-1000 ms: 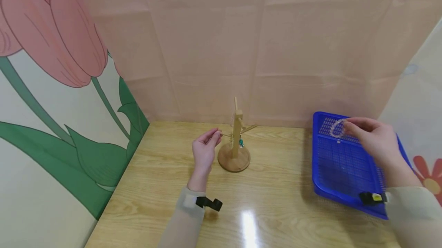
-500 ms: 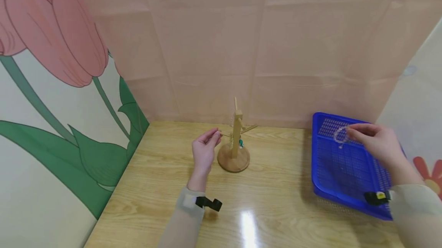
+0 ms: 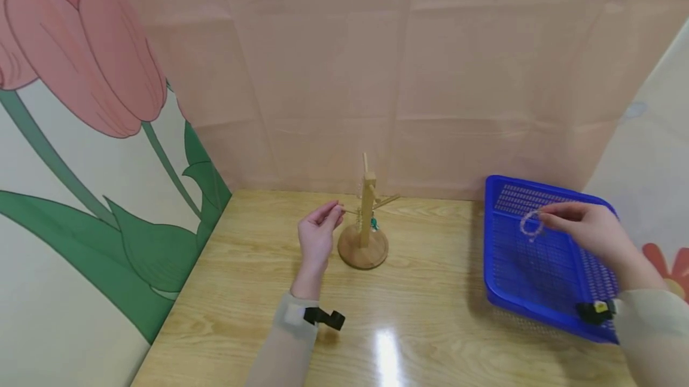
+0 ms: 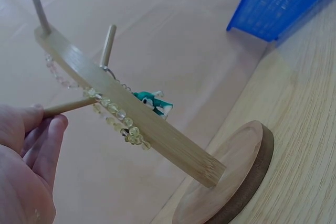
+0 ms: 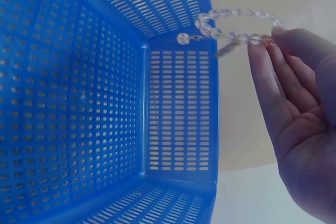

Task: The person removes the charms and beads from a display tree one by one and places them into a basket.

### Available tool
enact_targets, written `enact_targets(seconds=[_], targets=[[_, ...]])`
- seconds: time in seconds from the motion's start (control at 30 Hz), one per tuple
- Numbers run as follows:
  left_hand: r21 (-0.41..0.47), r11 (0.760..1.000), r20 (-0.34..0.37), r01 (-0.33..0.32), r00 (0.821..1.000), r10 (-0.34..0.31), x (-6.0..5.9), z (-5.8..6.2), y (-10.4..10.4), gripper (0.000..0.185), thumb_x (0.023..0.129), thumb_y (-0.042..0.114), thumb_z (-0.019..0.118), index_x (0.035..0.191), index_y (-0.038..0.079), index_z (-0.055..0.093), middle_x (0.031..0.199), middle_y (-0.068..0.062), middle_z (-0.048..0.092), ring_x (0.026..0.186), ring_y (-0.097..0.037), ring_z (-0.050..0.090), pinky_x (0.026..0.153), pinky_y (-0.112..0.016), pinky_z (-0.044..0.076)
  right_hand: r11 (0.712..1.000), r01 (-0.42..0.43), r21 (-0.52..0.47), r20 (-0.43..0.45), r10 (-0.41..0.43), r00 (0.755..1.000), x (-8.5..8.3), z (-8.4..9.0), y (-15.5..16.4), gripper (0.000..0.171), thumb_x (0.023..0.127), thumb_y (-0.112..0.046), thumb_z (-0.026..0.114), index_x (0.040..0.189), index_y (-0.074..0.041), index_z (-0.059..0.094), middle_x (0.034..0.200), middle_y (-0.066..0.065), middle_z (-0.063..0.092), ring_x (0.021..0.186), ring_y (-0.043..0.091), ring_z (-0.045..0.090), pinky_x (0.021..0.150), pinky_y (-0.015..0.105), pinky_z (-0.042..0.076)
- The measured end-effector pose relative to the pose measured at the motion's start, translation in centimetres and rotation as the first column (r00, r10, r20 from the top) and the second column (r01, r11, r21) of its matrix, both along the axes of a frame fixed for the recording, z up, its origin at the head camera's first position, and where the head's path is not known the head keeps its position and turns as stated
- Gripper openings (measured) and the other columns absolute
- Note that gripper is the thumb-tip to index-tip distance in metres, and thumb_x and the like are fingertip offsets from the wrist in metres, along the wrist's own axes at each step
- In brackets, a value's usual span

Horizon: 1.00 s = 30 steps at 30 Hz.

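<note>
My left hand (image 3: 317,234) pinches the end of a wooden peg (image 4: 71,107) on a small wooden jewelry stand (image 3: 367,207) with a round base (image 3: 355,249). On that peg hangs a yellowish clear-bead bracelet (image 4: 118,114); a paler pink bead strand (image 4: 58,73) hangs higher on the post. Behind the post dangles a teal and white figure charm (image 4: 152,102) from another peg (image 4: 108,45). Over the blue basket, my right hand (image 3: 592,231) pinches a clear pinkish bead bracelet (image 5: 236,13) between thumb and fingers. A round bead and a small charm dangle from this bracelet.
The blue plastic basket (image 3: 497,300) stands at the right of the wooden table (image 3: 425,315), its bottom and sides perforated. A pink cloth (image 3: 334,76) hangs behind the table, and flower-patterned panels (image 3: 102,219) flank it.
My right hand has shifted slightly right and down over the basket with the bracelet, which swings and turns a little. The left hand stays on the peg.
</note>
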<state>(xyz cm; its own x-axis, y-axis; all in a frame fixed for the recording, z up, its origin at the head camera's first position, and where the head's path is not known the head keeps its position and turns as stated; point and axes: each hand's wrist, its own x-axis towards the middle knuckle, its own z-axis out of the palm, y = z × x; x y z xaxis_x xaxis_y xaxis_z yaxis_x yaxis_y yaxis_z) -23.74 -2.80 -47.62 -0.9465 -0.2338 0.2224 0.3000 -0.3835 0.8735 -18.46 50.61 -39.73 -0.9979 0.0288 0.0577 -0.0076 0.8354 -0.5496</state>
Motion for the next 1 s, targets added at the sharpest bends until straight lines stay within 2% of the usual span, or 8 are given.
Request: enact_targets(seconds=[0.1, 0.23, 0.37, 0.43, 0.57, 0.77, 0.87, 1.0], targets=[[-0.004, 1.000, -0.005, 0.001, 1.000, -0.001, 0.0, 0.0, -0.1, 0.018, 0.098, -0.001, 0.077, 0.113, -0.011, 0.077, 0.108, -0.029, 0.076, 0.092, -0.021, 0.079, 0.083, -0.031, 0.067, 0.999, -0.037, 0.032, 0.024, 0.036, 0.999, 0.0, -0.3, 0.1, 0.050, 0.104, -0.047, 0.071, 0.133, -0.007, 0.073, 0.118, 0.013, 0.077, 0.091, -0.017, 0.054, 0.073, 0.020, 0.049], [-0.011, 1.000, -0.008, 0.002, 1.000, -0.002, 0.0, 0.0, -0.1, 0.018, 0.098, 0.000, 0.078, 0.113, -0.010, 0.078, 0.105, -0.021, 0.079, 0.095, -0.027, 0.079, 0.084, -0.031, 0.067, 0.992, -0.101, 0.079, 0.051, 0.097, 0.994, -0.1, -1.1, 0.3, 0.042, 0.105, -0.041, 0.072, 0.128, -0.007, 0.075, 0.115, 0.013, 0.078, 0.092, -0.007, 0.061, 0.076, 0.029, 0.055], [-0.005, 1.000, -0.004, 0.002, 1.000, -0.002, 0.1, -0.1, -0.1, 0.018, 0.098, -0.001, 0.077, 0.114, -0.010, 0.077, 0.110, -0.031, 0.075, 0.096, -0.028, 0.079, 0.084, -0.031, 0.067, 0.978, -0.182, 0.097, 0.117, 0.170, 0.978, -0.3, -2.0, 0.5, 0.034, 0.105, -0.033, 0.073, 0.122, -0.004, 0.078, 0.108, 0.009, 0.079, 0.089, 0.008, 0.070, 0.073, 0.029, 0.059], [-0.001, 1.000, -0.001, 0.003, 1.000, -0.003, 0.1, -0.1, 0.0, 0.018, 0.098, -0.001, 0.077, 0.114, -0.010, 0.077, 0.113, -0.037, 0.072, 0.095, -0.026, 0.079, 0.084, -0.031, 0.066, 0.974, -0.205, 0.095, 0.146, 0.190, 0.971, -0.4, -2.2, 0.5, 0.030, 0.105, -0.030, 0.074, 0.118, -0.004, 0.078, 0.105, 0.008, 0.079, 0.087, 0.011, 0.071, 0.072, 0.028, 0.060], [0.000, 1.000, -0.003, 0.008, 1.000, -0.008, 0.1, -0.1, 0.0, 0.020, 0.098, -0.001, 0.077, 0.115, -0.011, 0.076, 0.115, -0.040, 0.070, 0.093, -0.021, 0.079, 0.084, -0.030, 0.066, 0.971, -0.217, 0.104, 0.181, 0.196, 0.964, -0.7, -2.4, 0.7, 0.025, 0.104, -0.026, 0.074, 0.115, -0.005, 0.079, 0.104, 0.007, 0.079, 0.087, 0.011, 0.072, 0.072, 0.027, 0.061], [-0.006, 1.000, -0.006, 0.009, 1.000, -0.009, 0.3, -0.1, -0.1, 0.019, 0.098, -0.002, 0.077, 0.115, -0.012, 0.076, 0.110, -0.032, 0.075, 0.089, -0.015, 0.078, 0.084, -0.030, 0.067, 0.954, -0.262, 0.145, 0.206, 0.230, 0.951, -1.9, -2.6, 1.4, 0.023, 0.103, -0.024, 0.075, 0.114, -0.004, 0.080, 0.103, 0.005, 0.079, 0.086, 0.009, 0.070, 0.073, 0.028, 0.061], [-0.013, 1.000, -0.014, 0.016, 1.000, -0.017, 0.3, -0.3, -0.1, 0.019, 0.098, -0.001, 0.077, 0.115, -0.011, 0.076, 0.111, -0.033, 0.075, 0.089, -0.015, 0.078, 0.085, -0.031, 0.067, 0.948, -0.280, 0.149, 0.218, 0.245, 0.945, -2.4, -2.9, 1.8, 0.021, 0.102, -0.020, 0.076, 0.112, -0.002, 0.080, 0.103, 0.007, 0.080, 0.084, 0.006, 0.070, 0.073, 0.026, 0.061], [-0.021, 1.000, -0.021, 0.018, 1.000, -0.019, 0.2, -0.3, -0.1, 0.020, 0.099, 0.002, 0.078, 0.115, -0.009, 0.077, 0.113, -0.035, 0.073, 0.090, -0.016, 0.079, 0.086, -0.033, 0.066, 0.949, -0.290, 0.121, 0.262, 0.251, 0.932, -3.3, -3.2, 2.2, 0.023, 0.102, -0.017, 0.075, 0.112, 0.003, 0.078, 0.103, 0.012, 0.079, 0.085, 0.013, 0.073, 0.072, 0.027, 0.063]])
